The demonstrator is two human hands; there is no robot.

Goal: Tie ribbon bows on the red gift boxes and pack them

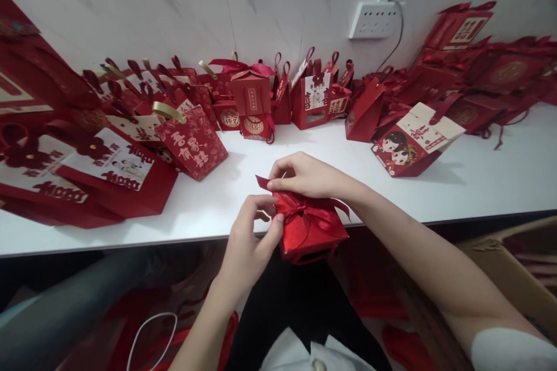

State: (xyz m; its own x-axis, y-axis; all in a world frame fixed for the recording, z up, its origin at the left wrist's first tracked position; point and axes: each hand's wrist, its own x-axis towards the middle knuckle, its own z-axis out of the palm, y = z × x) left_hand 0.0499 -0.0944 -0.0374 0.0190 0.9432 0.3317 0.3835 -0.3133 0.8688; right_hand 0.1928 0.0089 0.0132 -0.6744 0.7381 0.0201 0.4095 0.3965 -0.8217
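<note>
A small red gift box [311, 232] with a red satin ribbon [313, 208] sits at the near edge of the white counter [304, 151]. My left hand [252, 240] pinches the ribbon at the box's left side, fingers closed. My right hand [304, 175] reaches over the top of the box and pinches a ribbon end between fingertips, fingers curled. The ribbon crosses the box top in a loose knot with loops trailing to the right.
Many red gift bags and boxes line the counter's back, with flat red bags [108, 168] stacked at left and a cartoon-printed box [411, 142] lying at right. A white power socket [375, 19] hangs on the wall. A cardboard box [517, 255] stands below right.
</note>
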